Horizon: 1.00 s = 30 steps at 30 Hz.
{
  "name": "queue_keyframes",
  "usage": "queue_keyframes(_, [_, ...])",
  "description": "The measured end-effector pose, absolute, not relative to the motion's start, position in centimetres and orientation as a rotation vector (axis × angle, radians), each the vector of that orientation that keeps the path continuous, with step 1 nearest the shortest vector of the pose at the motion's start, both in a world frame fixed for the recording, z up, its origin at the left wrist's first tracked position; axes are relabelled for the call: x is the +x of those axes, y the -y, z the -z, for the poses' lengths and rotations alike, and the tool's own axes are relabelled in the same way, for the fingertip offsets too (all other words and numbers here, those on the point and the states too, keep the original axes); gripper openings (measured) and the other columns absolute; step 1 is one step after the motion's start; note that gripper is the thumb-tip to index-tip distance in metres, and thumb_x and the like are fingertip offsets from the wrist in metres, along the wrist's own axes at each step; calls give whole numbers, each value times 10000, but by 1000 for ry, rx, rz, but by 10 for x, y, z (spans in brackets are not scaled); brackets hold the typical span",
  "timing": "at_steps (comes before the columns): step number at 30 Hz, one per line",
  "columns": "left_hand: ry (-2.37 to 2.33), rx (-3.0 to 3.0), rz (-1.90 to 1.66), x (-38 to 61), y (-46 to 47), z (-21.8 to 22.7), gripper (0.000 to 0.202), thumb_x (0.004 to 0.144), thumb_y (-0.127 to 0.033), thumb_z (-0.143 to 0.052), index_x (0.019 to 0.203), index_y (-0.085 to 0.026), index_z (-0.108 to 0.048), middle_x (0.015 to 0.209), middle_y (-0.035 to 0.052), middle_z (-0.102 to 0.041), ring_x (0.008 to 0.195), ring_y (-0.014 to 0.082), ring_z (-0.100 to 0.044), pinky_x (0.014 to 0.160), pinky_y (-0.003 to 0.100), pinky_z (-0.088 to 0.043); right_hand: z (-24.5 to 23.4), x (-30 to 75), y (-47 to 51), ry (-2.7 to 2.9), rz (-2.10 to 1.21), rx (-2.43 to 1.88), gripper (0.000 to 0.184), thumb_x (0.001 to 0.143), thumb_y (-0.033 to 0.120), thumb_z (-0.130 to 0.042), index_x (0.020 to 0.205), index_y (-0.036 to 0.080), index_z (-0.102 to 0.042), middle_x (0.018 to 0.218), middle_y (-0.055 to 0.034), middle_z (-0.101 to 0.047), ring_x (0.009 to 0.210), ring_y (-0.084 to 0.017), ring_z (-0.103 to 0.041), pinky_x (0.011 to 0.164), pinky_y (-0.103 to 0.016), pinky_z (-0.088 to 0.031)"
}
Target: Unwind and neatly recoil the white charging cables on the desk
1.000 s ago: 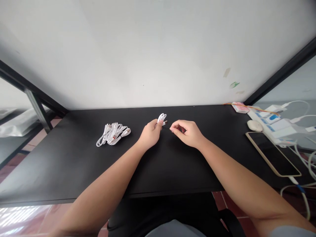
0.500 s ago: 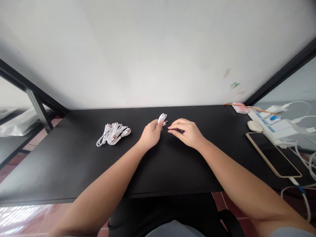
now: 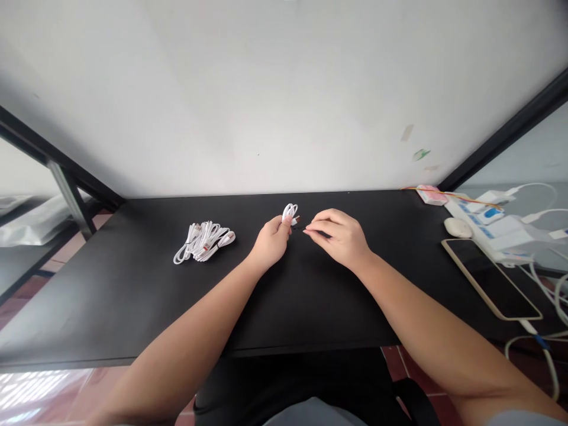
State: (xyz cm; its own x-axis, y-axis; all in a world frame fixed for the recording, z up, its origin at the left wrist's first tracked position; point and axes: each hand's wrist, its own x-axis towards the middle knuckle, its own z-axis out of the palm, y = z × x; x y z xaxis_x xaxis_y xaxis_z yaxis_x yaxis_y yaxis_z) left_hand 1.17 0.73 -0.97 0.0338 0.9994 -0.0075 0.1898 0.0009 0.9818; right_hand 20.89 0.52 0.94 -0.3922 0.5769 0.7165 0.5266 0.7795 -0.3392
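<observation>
So the left hand (image 3: 271,241) has a small white cable coil (image 3: 290,210) clamped between thumb and fingers, held up around the middle of the desk (image 3: 133,307), closer to its far edge than its near one. The plug end (image 3: 296,219) pokes out to the right. The right hand (image 3: 341,238) is just beside it, thumb and fingertips apparently pinched on a thin black tie (image 3: 298,228) that runs across the gap. What's new versus half a second ago — that gap is a touch wider, with the right fingertips a bit further off and the coil nudged slightly left. Likely means there's less slack in the tie; whether it's wrapping or unwrapping is too small to make out. The pile of white cables (image 3: 204,242) toward the desk's far left corner hasn't budged, and the phone (image 3: 490,278) sits near the right edge.
</observation>
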Motion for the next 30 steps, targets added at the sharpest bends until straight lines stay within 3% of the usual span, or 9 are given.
queue_keyframes(9, [-980, 864, -963, 10, -4, -2, 406, 909, -557, -597, 773, -195, -470, 546, -98, -250, 402, 35, -169, 390, 193, -100, -6, 208, -7, 2150, -88, -815, 132, 942, 212, -632, 897, 242, -752, 871, -41, -732, 766, -182, -645, 725, -336, -530])
queue_keyframes(18, [-920, 862, -904, 11, -2, -5, 386, 942, -506, -576, 759, -188, -455, 551, -92, -263, 401, 29, -171, 382, 179, -96, -7, 204, -5, 1939, -262, -959, 84, 930, 233, -655, 865, 216, -706, 822, -20, -690, 620, -130, -569, 626, -286, -479])
queue_keyframes(30, [-822, 821, -962, 11, -2, -3, 397, 889, -509, -655, 757, -186, -466, 542, -98, -263, 404, 30, -179, 379, 170, -129, -1, 206, -10, 2006, -511, -984, 71, 890, 246, -689, 832, 206, -698, 748, -3, -639, 602, -118, -548, 574, -268, -437])
